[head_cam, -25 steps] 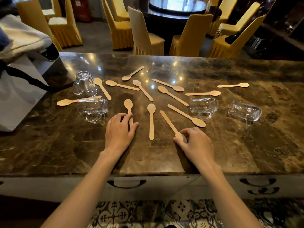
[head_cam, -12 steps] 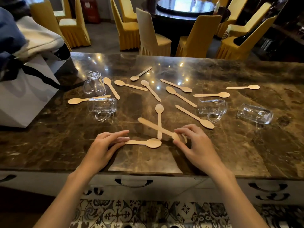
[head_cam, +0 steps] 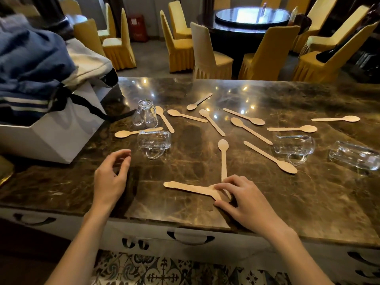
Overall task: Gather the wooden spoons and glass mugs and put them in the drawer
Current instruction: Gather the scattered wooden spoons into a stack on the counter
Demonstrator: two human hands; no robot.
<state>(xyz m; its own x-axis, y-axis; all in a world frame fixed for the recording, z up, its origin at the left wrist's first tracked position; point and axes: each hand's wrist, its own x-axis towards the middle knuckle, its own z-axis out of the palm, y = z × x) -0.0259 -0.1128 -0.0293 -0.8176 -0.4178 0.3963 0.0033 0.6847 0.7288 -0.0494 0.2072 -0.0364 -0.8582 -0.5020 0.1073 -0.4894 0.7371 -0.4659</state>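
Note:
Several wooden spoons lie scattered on the brown marble counter (head_cam: 308, 202). My right hand (head_cam: 246, 200) pinches the overlapping ends of the gathered spoons near the front edge: a flat-lying one (head_cam: 189, 188) points left and another (head_cam: 223, 159) points away from me. My left hand (head_cam: 112, 177) hovers to the left with its fingers apart and holds nothing. One glass mug (head_cam: 146, 114) stands upside down at the back left. Three more lie on their sides: one (head_cam: 154, 140) just ahead of my left hand and two (head_cam: 294, 145) (head_cam: 353, 154) at the right. The drawer (head_cam: 190, 236) below the counter edge is closed.
A white paper bag (head_cam: 51, 130) stuffed with blue and beige cloth stands on the counter's left end, close to the left mugs. More drawer handles (head_cam: 35, 218) (head_cam: 364, 260) flank the middle one. Yellow-covered chairs (head_cam: 205, 54) and a round table stand beyond the counter.
My left hand let go of the spoon it slid across and drew back to the left. My right hand pulled the near spoons' ends together under its fingers.

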